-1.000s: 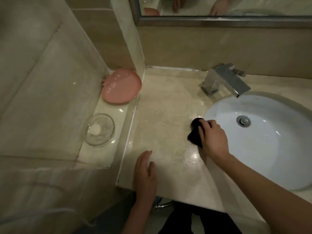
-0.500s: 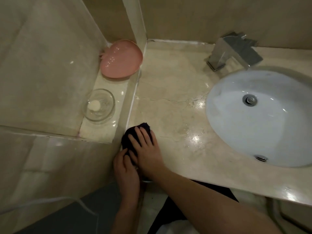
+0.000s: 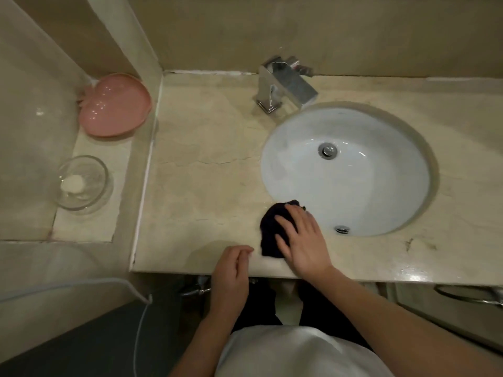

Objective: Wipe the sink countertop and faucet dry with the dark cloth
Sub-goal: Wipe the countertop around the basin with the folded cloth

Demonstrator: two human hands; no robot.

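Observation:
The dark cloth (image 3: 269,227) lies bunched on the beige stone countertop (image 3: 206,170), just left of the basin's front rim. My right hand (image 3: 302,238) presses flat on it with straight fingers. My left hand (image 3: 231,270) rests at the counter's front edge beside the cloth, fingers loosely curled and holding nothing. The chrome faucet (image 3: 283,85) stands at the back of the counter, over the white sink basin (image 3: 351,205). Wet glints show on the counter at the front right.
A lower ledge on the left carries a pink dish (image 3: 114,104) and a clear glass bowl (image 3: 81,183) with a white lump in it. A wall corner juts out behind the ledge. A thin hose (image 3: 136,330) hangs below the counter.
My right hand has slid the cloth rightwards from the counter's front-left corner to the basin's front rim. My left hand followed along the front edge. The view tilted back toward the faucet.

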